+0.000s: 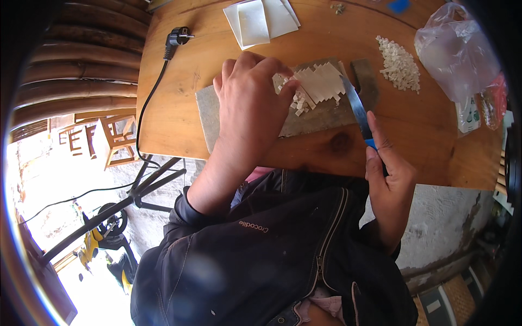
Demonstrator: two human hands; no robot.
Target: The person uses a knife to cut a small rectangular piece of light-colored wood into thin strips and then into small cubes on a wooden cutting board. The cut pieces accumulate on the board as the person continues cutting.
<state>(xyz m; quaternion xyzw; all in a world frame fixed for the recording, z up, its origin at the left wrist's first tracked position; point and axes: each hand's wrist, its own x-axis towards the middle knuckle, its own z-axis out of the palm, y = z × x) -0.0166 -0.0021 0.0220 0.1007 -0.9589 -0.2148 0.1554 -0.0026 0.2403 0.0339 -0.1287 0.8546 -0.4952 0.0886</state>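
My right hand point(392, 176) grips a knife point(356, 106) by its blue and dark handle, with the blade slanting up to the far left. The tip lies by the right end of a row of thin white strips point(321, 81), overlapping on a worn grey board point(209, 117). Over the board's left part, my left hand point(253, 100) is curled, thumb and index fingertip close together beside small white cut pieces point(300, 103). Whether a piece is between those fingertips is too small to tell. The left hand hides part of the board.
A heap of white bits point(399, 64) lies right of the board, near a clear plastic bag point(457, 51). White sheets point(254, 22) rest at the far side of the wooden table point(321, 146). A black plug and cord point(178, 37) lie at the left.
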